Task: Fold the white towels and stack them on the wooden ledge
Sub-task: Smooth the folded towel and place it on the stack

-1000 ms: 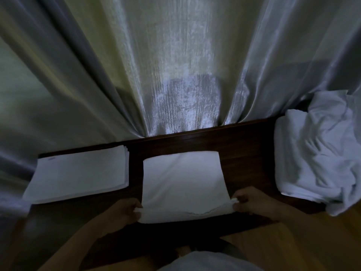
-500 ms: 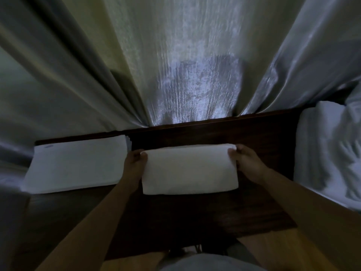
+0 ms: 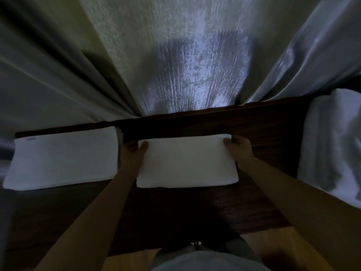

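head view: folded towel lies flat mid-ledge on the dark wooden ledge. left hand pinches its far-left corner, thumb on top. right hand pinches the far-right corner, thumb on top too. stack of folded towels sits just left of the left hand, layered edges visible at its right end. unfolded towel pile is at the ledge's right end. curtain hangs behind the ledge.
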{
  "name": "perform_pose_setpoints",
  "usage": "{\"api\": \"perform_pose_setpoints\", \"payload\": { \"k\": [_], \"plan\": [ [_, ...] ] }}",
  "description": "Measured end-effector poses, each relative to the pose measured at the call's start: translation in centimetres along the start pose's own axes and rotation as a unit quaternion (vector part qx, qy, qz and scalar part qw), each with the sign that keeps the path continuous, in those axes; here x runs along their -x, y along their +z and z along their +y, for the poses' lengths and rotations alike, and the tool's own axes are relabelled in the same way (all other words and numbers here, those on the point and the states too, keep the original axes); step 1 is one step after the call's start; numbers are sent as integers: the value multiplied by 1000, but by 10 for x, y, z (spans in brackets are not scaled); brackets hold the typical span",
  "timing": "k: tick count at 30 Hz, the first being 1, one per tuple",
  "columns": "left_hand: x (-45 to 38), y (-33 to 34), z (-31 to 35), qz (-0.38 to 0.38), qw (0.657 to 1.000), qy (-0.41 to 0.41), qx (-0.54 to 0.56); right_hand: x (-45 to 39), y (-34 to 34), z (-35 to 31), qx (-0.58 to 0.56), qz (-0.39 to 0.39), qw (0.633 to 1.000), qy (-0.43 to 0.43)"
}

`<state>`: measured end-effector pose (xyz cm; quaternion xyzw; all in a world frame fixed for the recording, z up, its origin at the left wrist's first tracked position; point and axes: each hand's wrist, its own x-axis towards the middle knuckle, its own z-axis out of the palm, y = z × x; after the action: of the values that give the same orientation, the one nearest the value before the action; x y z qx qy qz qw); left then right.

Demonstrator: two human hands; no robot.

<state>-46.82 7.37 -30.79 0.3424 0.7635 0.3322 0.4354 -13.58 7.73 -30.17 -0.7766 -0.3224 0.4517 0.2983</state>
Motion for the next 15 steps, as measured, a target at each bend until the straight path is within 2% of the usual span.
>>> {"api": "perform_pose_setpoints", "payload": {
  "k": [3, 7, 12, 15],
  "plan": [
    [5, -10, -4, -73, 995, -69, 28, 1, -1, 3, 27, 5, 1000, 3],
    [16, -34, -18, -178, 975, -133, 5, 4, -3, 9, 67, 5, 998, -1],
    [29, -58, -34, -278, 950, -112, -87, 11, -5, 17, 75, -14, 997, 26],
    [33, -64, -40, -310, 938, -100, -118, 15, -9, 18, 36, 3, 998, 57]
  ]
}}
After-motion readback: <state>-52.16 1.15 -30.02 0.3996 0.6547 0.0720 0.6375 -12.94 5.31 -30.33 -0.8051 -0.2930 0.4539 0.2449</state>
